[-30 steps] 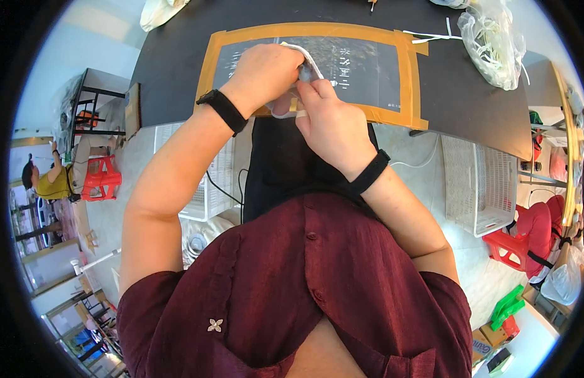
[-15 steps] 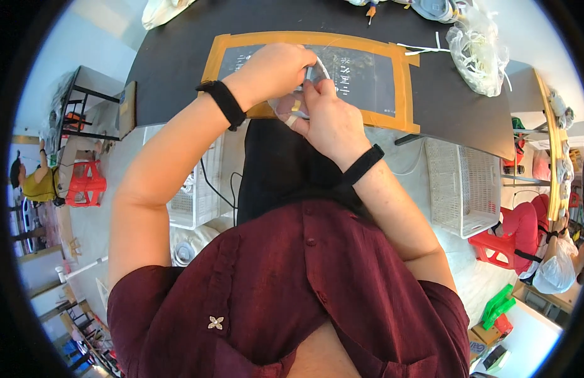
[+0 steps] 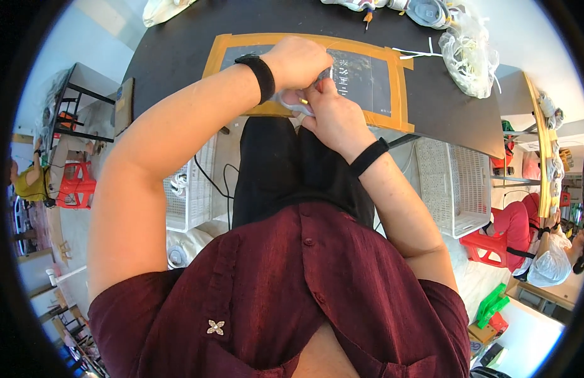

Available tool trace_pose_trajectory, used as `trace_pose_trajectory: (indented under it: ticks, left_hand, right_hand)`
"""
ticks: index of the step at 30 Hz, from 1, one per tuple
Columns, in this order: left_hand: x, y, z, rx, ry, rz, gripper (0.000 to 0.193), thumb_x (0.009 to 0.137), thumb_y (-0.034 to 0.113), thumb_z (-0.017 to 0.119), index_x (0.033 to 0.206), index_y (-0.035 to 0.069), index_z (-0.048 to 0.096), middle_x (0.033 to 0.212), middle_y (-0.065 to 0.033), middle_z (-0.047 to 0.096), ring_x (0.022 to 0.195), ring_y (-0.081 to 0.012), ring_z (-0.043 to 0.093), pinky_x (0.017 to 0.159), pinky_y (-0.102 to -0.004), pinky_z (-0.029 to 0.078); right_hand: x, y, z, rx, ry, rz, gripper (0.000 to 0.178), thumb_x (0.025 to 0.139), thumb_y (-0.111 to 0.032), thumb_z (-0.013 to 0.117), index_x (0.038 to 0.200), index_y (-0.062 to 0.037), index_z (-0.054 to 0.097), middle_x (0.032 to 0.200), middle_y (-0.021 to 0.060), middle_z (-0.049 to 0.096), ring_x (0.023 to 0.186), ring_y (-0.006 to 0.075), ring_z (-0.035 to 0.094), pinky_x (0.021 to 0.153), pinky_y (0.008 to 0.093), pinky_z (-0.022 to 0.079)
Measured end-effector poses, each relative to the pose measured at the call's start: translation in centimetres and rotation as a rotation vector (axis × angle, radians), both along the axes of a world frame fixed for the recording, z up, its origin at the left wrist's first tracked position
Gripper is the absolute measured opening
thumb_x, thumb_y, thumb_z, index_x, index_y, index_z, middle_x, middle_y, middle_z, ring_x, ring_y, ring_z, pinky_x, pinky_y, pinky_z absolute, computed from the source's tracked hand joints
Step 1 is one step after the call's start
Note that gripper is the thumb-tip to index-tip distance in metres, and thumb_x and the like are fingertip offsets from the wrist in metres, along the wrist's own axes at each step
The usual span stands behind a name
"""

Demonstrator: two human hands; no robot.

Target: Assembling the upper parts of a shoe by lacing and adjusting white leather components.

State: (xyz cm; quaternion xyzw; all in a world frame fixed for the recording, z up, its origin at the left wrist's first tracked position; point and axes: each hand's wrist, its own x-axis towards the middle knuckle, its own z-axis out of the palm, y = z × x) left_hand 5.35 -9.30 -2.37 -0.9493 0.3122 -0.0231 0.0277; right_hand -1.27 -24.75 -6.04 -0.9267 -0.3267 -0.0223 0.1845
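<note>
My left hand (image 3: pixel 298 62) and my right hand (image 3: pixel 337 118) are close together over the near edge of a dark mat (image 3: pixel 370 79) bordered with tan tape. Between them is a small pale piece (image 3: pixel 292 101) with a white rounded rim, a pinkish inside and a gold-coloured bit; its kind I cannot make out. My right hand's fingers are closed on it, the thumb at its near rim. My left hand is bent over its far side, fingers pinched at a whitish part, their tips mostly hidden.
A clear bag of white cords (image 3: pixel 471 60) lies at the table's right, beside grey-and-white items (image 3: pixel 427 12) at the far edge. White plastic crates (image 3: pixel 452 186) stand under the table on both sides. Co-workers sit at far left and on a red stool (image 3: pixel 484 246) at right.
My left hand has moved right and slightly down, its wrist lifting over the mat. The white strip that arched above the fingers no longer shows. My right hand has barely moved.
</note>
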Motion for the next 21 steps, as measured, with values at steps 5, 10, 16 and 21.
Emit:
trace_pose_trajectory:
  ticks: [5, 10, 16, 21]
  left_hand:
    - [-0.3, -0.3, 0.2, -0.051, 0.122, 0.073, 0.016, 0.076, 0.011, 0.066, 0.092, 0.007, 0.067, 0.093, -0.0121, 0.067, 0.090, -0.0333, 0.065, 0.074, -0.0442, 0.051]
    - [-0.8, 1.4, -0.3, -0.136, -0.016, 0.043, 0.016, 0.074, 0.013, 0.064, 0.089, 0.010, 0.068, 0.087, -0.0098, 0.068, 0.092, -0.0311, 0.065, 0.076, -0.0438, 0.051]
    - [-1.1, 1.3, -0.8, -0.187, 0.061, 0.129, 0.017, 0.077, 0.021, 0.064, 0.090, 0.012, 0.066, 0.094, -0.0063, 0.067, 0.090, -0.0301, 0.065, 0.074, -0.0432, 0.051]
    - [-1.3, 1.2, -0.8, -0.135, -0.014, 0.004, 0.016, 0.079, 0.019, 0.064, 0.092, 0.009, 0.063, 0.092, -0.0085, 0.065, 0.088, -0.0305, 0.065, 0.071, -0.0417, 0.051]
  right_hand:
    - [0.2, -0.2, -0.4, 0.025, 0.016, 0.006, 0.045, 0.080, -0.027, 0.069, 0.119, -0.0061, 0.058, 0.110, 0.0160, 0.056, 0.089, 0.0332, 0.066, 0.076, 0.0428, 0.055]
    - [0.0, -0.2, 0.1, 0.073, 0.067, 0.002, 0.043, 0.081, -0.023, 0.067, 0.119, -0.0072, 0.057, 0.113, 0.0150, 0.055, 0.092, 0.0331, 0.065, 0.078, 0.0439, 0.054]
    - [0.3, -0.5, -0.5, 0.052, 0.035, 0.045, 0.042, 0.081, -0.024, 0.067, 0.117, -0.0048, 0.055, 0.111, 0.0158, 0.055, 0.089, 0.0331, 0.066, 0.076, 0.0440, 0.054]
    - [0.6, -0.4, -0.5, 0.045, -0.029, 0.069, 0.044, 0.079, -0.023, 0.071, 0.111, 0.0021, 0.056, 0.105, 0.0180, 0.056, 0.082, 0.0319, 0.068, 0.072, 0.0423, 0.056]
